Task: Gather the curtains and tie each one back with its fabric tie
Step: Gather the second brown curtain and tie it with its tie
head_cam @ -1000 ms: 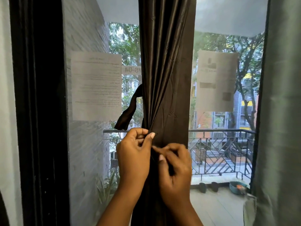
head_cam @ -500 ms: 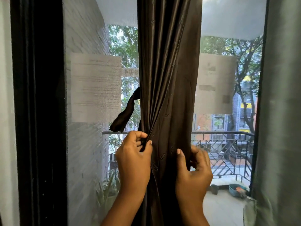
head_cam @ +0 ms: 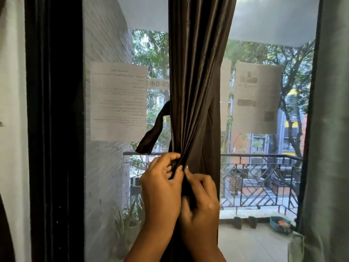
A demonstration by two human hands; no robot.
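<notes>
Head view: a dark brown curtain [head_cam: 194, 82] hangs down the middle of a glass window [head_cam: 264, 176], its folds drawn together into a narrow bunch at the level of the hands. The left hand [head_cam: 160, 190] has its fingers curled round the bunched folds from the left side, thumb and fingertips pinching the pleats. The right hand [head_cam: 202, 201] sits just beside it, touching it, fingers bent and gripping the same gathered fabric slightly lower. A matching fabric tie [head_cam: 153, 133] sticks out from the curtain's left edge above the hands and droops down and left, its free end hanging loose, held by neither hand. Sheets of paper [head_cam: 119, 101] are stuck to the glass on either side of the curtain. A second, grey-green curtain [head_cam: 330, 129] hangs at the right edge, well apart from the hands. Beyond the glass runs a metal balcony railing [head_cam: 264, 178].
</notes>
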